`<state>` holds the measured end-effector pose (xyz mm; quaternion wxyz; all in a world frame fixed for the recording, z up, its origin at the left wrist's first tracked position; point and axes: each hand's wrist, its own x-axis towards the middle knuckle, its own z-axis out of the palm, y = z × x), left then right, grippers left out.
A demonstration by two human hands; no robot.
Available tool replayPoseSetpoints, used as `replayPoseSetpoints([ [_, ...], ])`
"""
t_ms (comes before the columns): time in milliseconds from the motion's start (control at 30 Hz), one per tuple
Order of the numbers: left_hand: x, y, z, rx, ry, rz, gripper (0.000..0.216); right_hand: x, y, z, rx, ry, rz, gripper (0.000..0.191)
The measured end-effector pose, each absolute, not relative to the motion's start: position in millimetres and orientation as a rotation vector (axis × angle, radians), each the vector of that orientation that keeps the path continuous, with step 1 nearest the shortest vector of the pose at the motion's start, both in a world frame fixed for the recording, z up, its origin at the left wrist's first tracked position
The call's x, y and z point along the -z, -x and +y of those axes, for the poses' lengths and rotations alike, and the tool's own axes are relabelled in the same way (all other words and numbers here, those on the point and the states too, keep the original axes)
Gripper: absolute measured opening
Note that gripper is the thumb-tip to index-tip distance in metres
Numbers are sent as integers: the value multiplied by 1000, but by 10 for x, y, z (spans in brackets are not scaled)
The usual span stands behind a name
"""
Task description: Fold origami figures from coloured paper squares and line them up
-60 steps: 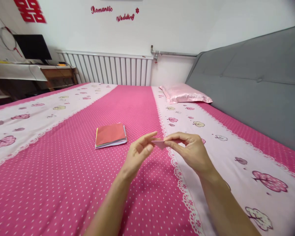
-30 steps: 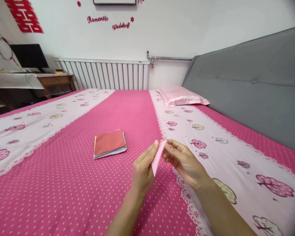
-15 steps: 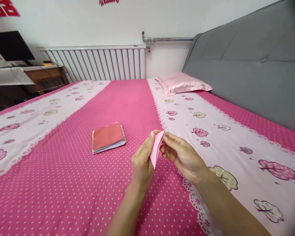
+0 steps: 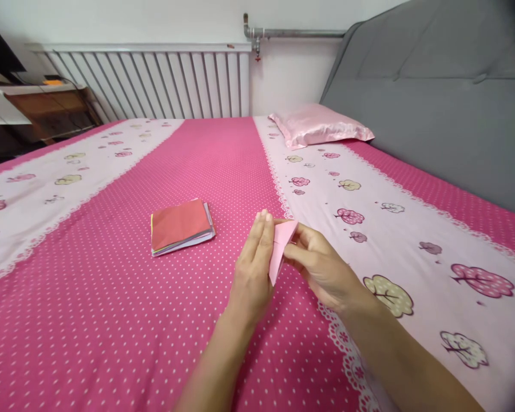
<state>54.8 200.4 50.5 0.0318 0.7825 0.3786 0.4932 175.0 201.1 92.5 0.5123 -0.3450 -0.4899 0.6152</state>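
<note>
A folded piece of pink paper [image 4: 280, 247], pointed at its lower end, is held between both hands above the bed. My left hand [image 4: 254, 260] presses along its left side, fingers together and pointing upward. From the right, my right hand [image 4: 320, 260] pinches the paper, thumb in front and curled fingers partly hidden behind it. To the left, apart from the hands, lies a stack of coloured paper sheets [image 4: 182, 225] with a red sheet on top.
A pink polka-dot bedspread [image 4: 111, 320] with pale tree-print bands lies beneath. A pink satin pillow [image 4: 320, 125] rests at the back right, against a grey headboard [image 4: 433, 103]. Behind the bed stands a white radiator [image 4: 154, 86]; a desk [image 4: 47, 109] is at far left.
The pink paper has turned so more of its broad face shows. My left fingers have straightened along it, and my right thumb has moved lower. The view has tilted down.
</note>
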Motion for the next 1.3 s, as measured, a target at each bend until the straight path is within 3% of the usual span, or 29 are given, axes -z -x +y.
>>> replayPoseSetpoints([
  [233,-513,-583,1941,-1312,-2027,859,86,-833,-1803,2106,-932,1001,-1369,23],
  [400,-568,-598,1943,-1281,-1763,762,87,-861,-1833,2089,-661,1070,-1501,22],
  [567,-558,-651,1913,-1281,-1829,929,84,-884,-1823,2063,-616,1046,-1565,22],
  [700,-550,-698,1845,-1487,-1793,1104,91,-875,-1824,2067,-668,1095,-1558,23],
  [933,-568,-711,1829,-1471,-2091,1147,64,-886,-1814,2065,-602,1124,-1546,25],
  [1300,-560,-727,1832,-1555,-2109,1206,61,-860,-1776,2006,-322,998,-1591,35],
])
